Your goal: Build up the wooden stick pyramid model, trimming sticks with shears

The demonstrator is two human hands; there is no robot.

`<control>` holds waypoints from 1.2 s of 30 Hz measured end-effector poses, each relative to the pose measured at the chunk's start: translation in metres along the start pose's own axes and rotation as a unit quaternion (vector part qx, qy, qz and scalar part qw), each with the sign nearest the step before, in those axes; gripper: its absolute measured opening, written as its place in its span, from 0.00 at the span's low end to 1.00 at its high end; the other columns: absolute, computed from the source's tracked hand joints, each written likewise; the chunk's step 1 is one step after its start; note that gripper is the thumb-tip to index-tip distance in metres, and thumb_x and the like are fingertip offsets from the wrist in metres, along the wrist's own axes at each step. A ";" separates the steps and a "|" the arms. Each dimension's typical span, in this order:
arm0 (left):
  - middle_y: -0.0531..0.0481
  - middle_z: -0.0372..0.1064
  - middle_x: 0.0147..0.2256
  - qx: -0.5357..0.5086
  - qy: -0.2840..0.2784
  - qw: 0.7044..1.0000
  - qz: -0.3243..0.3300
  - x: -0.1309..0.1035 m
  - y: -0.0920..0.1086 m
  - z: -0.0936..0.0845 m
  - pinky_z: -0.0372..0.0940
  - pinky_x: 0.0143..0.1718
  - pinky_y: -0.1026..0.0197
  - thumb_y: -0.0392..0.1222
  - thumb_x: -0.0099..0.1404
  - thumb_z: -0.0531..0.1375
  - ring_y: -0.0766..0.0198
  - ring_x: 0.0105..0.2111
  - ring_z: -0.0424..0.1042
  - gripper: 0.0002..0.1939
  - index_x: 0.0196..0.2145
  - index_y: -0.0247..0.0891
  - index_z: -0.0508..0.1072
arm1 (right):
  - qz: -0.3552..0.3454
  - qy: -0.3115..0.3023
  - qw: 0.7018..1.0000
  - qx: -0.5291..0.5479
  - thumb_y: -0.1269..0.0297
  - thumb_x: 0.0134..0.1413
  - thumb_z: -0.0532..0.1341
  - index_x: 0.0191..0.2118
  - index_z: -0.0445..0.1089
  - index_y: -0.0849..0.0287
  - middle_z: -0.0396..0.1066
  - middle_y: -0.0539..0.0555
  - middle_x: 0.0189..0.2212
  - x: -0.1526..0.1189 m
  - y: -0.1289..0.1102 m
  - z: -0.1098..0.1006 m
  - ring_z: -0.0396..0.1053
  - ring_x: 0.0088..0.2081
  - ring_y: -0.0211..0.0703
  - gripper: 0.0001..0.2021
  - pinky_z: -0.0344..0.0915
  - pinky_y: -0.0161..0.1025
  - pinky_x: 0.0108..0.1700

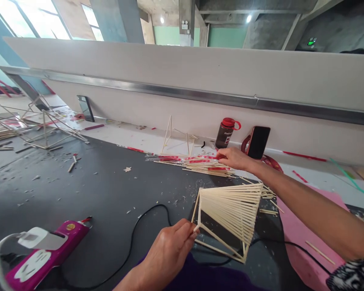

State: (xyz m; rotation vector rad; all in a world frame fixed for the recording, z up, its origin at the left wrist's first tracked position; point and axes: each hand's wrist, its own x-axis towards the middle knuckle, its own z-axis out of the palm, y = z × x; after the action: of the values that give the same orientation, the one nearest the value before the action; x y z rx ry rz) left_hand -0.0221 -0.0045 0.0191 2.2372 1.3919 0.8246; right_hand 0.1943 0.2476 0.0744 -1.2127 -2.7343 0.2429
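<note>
My left hand (pixel 172 246) is closed on one corner of a frame built of thin wooden sticks (pixel 230 206), held just above the dark table. One face of the frame is covered by many sticks laid side by side, fanning out to the right; another side is bare. Farther off, my right hand (pixel 234 157) reaches over a pile of loose wooden sticks (pixel 197 167) with red and clear plastic wrappers (pixel 170 158) on it. Its fingers are curled together at the pile's right end; whatever lies between them is too small to make out.
Behind the pile stand a dark bottle with a red lid (pixel 225 134) and a phone (pixel 259 142) leaning upright. A pink power strip (pixel 45 258) lies front left, its black cable (pixel 133 234) crossing the table. Another stick structure (pixel 45 129) stands far left; pink paper (pixel 303 234) lies right.
</note>
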 end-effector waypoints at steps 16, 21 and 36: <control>0.50 0.67 0.27 0.008 -0.046 0.999 -0.021 -0.002 -0.003 0.005 0.62 0.27 0.68 0.39 0.71 0.45 0.68 0.23 0.67 0.16 0.30 0.38 0.68 | -0.024 -0.073 0.997 -0.003 0.69 0.58 0.56 0.39 0.75 0.58 0.76 0.53 0.36 -0.040 0.024 0.050 0.71 0.35 0.41 0.10 0.60 0.34 0.37; 0.51 0.68 0.27 0.006 -0.041 0.999 -0.020 -0.002 -0.001 0.004 0.62 0.27 0.69 0.39 0.71 0.45 0.69 0.23 0.68 0.15 0.31 0.38 0.68 | -0.020 -0.076 0.995 -0.065 0.69 0.59 0.56 0.36 0.73 0.59 0.75 0.55 0.37 -0.040 0.012 0.048 0.69 0.33 0.41 0.08 0.57 0.34 0.33; 0.51 0.69 0.26 0.000 0.003 1.000 -0.013 -0.003 -0.004 0.009 0.63 0.25 0.70 0.41 0.70 0.47 0.70 0.22 0.67 0.16 0.33 0.39 0.72 | -0.066 -0.094 0.987 -0.116 0.73 0.58 0.52 0.39 0.70 0.62 0.72 0.59 0.38 -0.053 0.013 0.050 0.68 0.34 0.44 0.09 0.53 0.37 0.30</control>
State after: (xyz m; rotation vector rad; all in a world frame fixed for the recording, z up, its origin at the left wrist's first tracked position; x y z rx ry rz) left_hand -0.0196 -0.0054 0.0087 2.2146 1.4194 0.8225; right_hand 0.2293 0.2129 0.0196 -1.1043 -3.0643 0.0239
